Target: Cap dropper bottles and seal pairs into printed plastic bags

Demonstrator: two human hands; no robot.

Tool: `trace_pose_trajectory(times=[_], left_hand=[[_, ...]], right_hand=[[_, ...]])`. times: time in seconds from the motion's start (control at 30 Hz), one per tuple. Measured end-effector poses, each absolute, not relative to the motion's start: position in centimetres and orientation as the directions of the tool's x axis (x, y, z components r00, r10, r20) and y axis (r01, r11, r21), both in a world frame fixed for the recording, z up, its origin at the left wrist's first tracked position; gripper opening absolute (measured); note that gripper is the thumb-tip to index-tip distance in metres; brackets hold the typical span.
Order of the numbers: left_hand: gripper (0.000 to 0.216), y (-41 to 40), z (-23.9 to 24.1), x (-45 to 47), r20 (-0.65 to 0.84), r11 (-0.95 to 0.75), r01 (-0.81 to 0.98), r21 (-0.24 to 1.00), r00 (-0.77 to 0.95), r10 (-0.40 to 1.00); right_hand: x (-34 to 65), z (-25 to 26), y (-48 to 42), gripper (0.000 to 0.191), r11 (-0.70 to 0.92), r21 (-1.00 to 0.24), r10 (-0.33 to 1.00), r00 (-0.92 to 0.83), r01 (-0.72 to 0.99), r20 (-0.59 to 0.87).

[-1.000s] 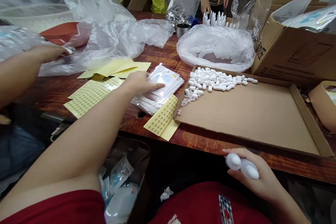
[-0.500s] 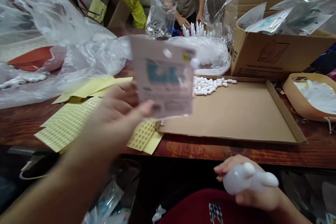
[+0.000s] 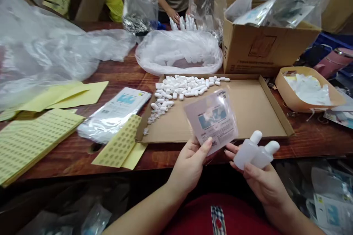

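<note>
My left hand (image 3: 193, 161) pinches the lower edge of a printed clear plastic pouch (image 3: 212, 119), tilted above the front of the cardboard tray (image 3: 248, 117). In my right hand (image 3: 261, 180) are two translucent white bottles (image 3: 249, 153) with rounded white caps, side by side under the thumb. The pouch and the bottles are close together; whether they touch I cannot tell. Many small white caps (image 3: 176, 88) lie heaped in the tray's left and back part. Left of the tray rests a stack of similar pouches (image 3: 118, 114).
Yellow sticker sheets (image 3: 38, 136) lie on the left of the table. Behind the tray sit a clear bag of white pieces (image 3: 179, 51) and a cardboard box (image 3: 264, 47). An orange bin (image 3: 306, 88) stands at right. Across the table, a co-worker's hand (image 3: 174, 15) touches upright white bottles.
My left hand has brought the pouch from the left across to beside the bottles. My right hand has risen slightly with both bottles. The view has shifted too.
</note>
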State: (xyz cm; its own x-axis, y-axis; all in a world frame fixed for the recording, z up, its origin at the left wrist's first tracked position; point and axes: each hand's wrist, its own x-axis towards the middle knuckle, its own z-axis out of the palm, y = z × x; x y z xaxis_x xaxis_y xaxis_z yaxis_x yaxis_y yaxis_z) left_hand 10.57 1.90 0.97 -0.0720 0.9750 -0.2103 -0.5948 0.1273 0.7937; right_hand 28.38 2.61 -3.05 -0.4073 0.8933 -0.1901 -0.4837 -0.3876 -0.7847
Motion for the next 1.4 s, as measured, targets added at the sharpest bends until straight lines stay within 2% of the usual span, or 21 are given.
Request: trace_pose_trajectory(times=[0.23, 0.33, 0.5, 0.6, 0.73, 0.87, 0.97, 1.13, 1.4], left_hand=[[0.044, 1.2, 0.2, 11.3, -0.242, 0.172, -0.587, 0.791, -0.042, 0.969], [0.037, 0.8, 0.1, 11.3, -0.204, 0.164, -0.510, 0.844, -0.022, 0.979], [0.022, 0.5, 0.2, 11.0, -0.111, 0.120, -0.273, 0.954, 0.050, 0.993], [0.025, 0.5, 0.0, 10.5, -0.154, 0.145, -0.280, 0.949, -0.010, 0.988], [0.039, 0.2, -0.5, 9.7, -0.241, 0.196, -0.345, 0.918, -0.092, 0.966], [0.044, -0.2, -0.9, 9.3, -0.232, 0.202, -0.347, 0.916, -0.049, 0.971], [0.053, -0.6, -0.9, 9.3, -0.221, 0.217, -0.348, 0.912, 0.030, 0.975], [0.050, -1.0, -1.3, 9.1, -0.210, 0.230, -0.369, 0.900, 0.096, 0.973], [0.054, -1.0, -2.0, 9.0, -0.226, 0.217, -0.239, 0.946, -0.011, 0.974]], right_hand=[[28.1, -2.6, 2.9, 0.036, -0.410, -0.745, 0.877, -0.451, -0.526, -0.164], [27.7, -2.5, 3.0, 0.041, -0.404, -0.741, 0.869, -0.479, -0.536, -0.127], [27.5, -2.9, 3.0, 0.042, -0.419, -0.768, 0.827, -0.553, -0.484, -0.102], [28.3, -3.0, 2.9, 0.044, -0.423, -0.797, 0.802, -0.588, -0.431, -0.107], [30.0, -3.0, 2.7, 0.038, -0.450, -0.854, 0.717, -0.676, -0.260, -0.172], [30.3, -3.9, 2.4, 0.038, -0.470, -0.883, 0.557, -0.776, 0.000, -0.296], [29.5, -4.8, 2.3, 0.044, -0.576, -0.816, 0.492, -0.776, 0.049, -0.394], [28.2, -5.8, 2.2, 0.041, -0.744, -0.667, 0.379, -0.792, 0.048, -0.479], [27.2, -7.0, 2.2, 0.039, -0.861, -0.508, 0.259, -0.825, 0.038, -0.501]])
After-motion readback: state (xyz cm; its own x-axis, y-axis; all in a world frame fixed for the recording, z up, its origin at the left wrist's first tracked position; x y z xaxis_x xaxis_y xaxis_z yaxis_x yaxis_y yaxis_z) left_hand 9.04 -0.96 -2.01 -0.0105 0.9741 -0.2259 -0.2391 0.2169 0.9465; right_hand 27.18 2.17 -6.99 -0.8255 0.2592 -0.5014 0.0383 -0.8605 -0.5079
